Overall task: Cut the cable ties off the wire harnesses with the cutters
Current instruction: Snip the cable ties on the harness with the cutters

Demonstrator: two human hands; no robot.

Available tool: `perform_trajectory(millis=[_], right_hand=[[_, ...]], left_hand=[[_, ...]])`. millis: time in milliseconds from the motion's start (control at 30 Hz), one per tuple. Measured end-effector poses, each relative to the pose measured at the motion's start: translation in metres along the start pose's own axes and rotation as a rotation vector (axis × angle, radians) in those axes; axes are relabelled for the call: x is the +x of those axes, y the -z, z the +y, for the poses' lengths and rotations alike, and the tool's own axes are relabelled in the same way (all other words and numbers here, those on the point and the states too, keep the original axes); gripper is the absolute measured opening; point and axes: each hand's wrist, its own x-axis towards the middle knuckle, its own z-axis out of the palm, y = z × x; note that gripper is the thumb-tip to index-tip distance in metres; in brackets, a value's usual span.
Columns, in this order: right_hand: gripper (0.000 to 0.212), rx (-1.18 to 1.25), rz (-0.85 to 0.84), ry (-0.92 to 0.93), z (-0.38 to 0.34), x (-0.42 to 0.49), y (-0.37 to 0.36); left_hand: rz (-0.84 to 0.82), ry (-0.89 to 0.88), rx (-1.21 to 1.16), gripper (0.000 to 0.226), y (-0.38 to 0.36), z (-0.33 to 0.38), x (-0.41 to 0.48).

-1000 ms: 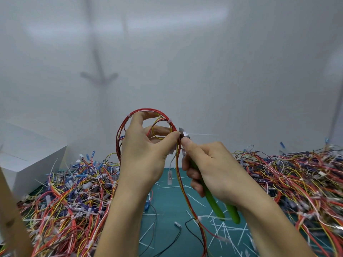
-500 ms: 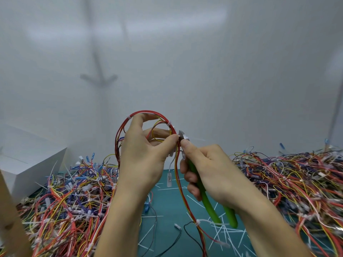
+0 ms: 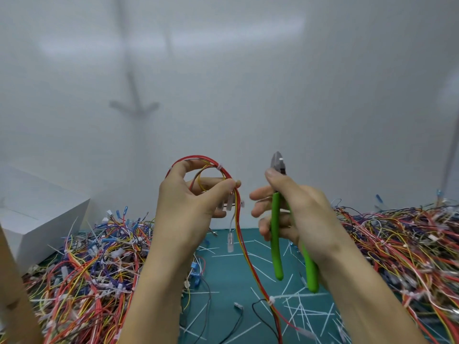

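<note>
Behind the work area we see a plain white wall (image 3: 248, 83), which sets off the coloured wires. Below it lies the teal mat (image 3: 223, 271), flanked by the left heap (image 3: 82, 269) and the right heap (image 3: 402, 244) of wire harnesses. We judge that the split keeps done and undone stock apart, though we cannot tell which heap is which. A white box (image 3: 37, 219) stands at the far left, just beside the left heap. Over the bare middle of the mat the left hand (image 3: 188, 207) pinches one harness (image 3: 242, 240) between thumb and fingertips. It holds the coiled upper part up towards the camera, presumably so that the ties can be seen and reached, while the red and yellow tail hangs down to the mat. The right hand (image 3: 305, 214) is wrapped round the green-handled cutters (image 3: 275, 244), nose upward. They are near the harness but not touching it, a waiting pose between cuts as we read it. The handles stand somewhat apart; whether the jaws are parted we cannot tell. A white cable tie (image 3: 219, 167) binds the top of the coil just above the left thumb. A second tie (image 3: 272, 299) grips the tail low down, near the mat. We judge that both are yet to be cut. Thin white offcuts (image 3: 293, 309) lie scattered on the mat beneath the hands, where severed ties would naturally drop.
</note>
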Motion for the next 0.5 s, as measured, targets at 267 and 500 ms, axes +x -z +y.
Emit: perform_trajectory(millis=[267,500], right_hand=[[0.007,-0.272,-0.1,0.054,0.004,-0.005,-0.006],[0.01,-0.171,0.032,0.137,0.006,-0.001,-0.006]], left_hand=[[-0.023,0.09,-0.168,0.015,0.001,-0.002,0.004],[-0.029,0.256,-0.227,0.035,0.005,-0.002,0.007]])
